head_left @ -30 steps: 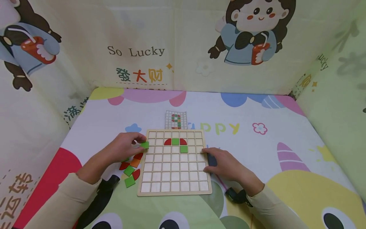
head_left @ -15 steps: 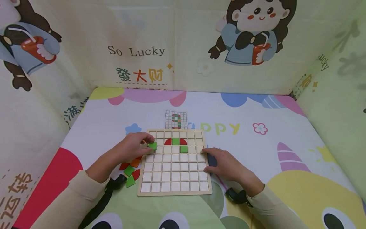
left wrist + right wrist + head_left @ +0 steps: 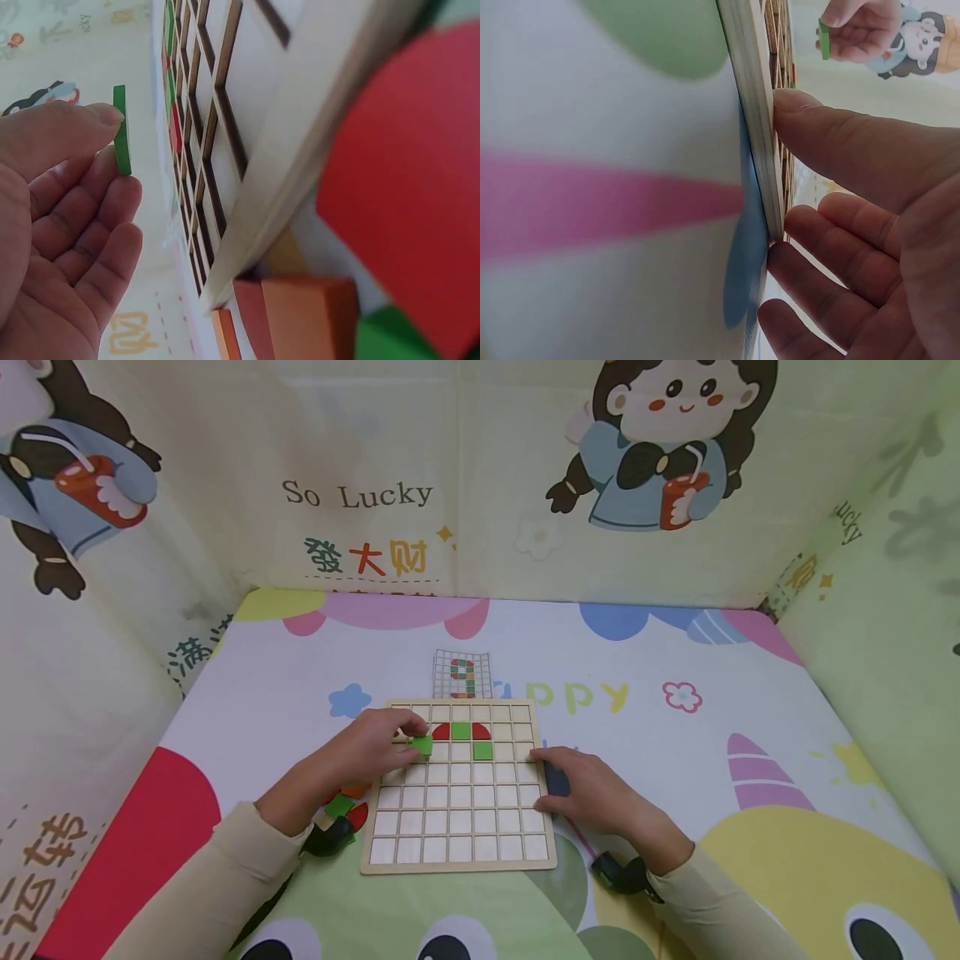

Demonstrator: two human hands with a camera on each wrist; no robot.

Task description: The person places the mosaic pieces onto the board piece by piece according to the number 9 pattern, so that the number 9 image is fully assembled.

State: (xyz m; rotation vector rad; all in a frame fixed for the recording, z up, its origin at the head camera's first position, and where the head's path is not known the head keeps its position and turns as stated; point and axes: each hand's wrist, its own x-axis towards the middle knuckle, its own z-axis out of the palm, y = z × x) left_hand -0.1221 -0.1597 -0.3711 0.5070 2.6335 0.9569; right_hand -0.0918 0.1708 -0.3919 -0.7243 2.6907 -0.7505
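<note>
Between the thumb and fingers of my left hand (image 3: 367,747) is a green square tile (image 3: 422,745), held over the left part of a wooden grid board (image 3: 459,867). The left wrist view shows this tile (image 3: 121,131) edge-on at the fingertips, apart from the board. Set in the board's upper cells are a left red rounded piece (image 3: 441,732), a green square (image 3: 460,731) and a right red rounded piece (image 3: 481,732), with another green square (image 3: 482,750) below. My right hand (image 3: 600,789) touches the board's right rim with extended thumb and fingertips.
Loose pieces lie left of the board, partly hidden by my left arm: a red rounded piece (image 3: 358,814), a green square (image 3: 339,806) and an orange piece (image 3: 356,791). Behind the board lies a printed grid card (image 3: 462,662) with a colored figure. A patterned cloth (image 3: 637,693) covers the table.
My left hand has moved right with the green tile, from the board's left edge to just left of the red rounded piece. The right hand and board stay put.
</note>
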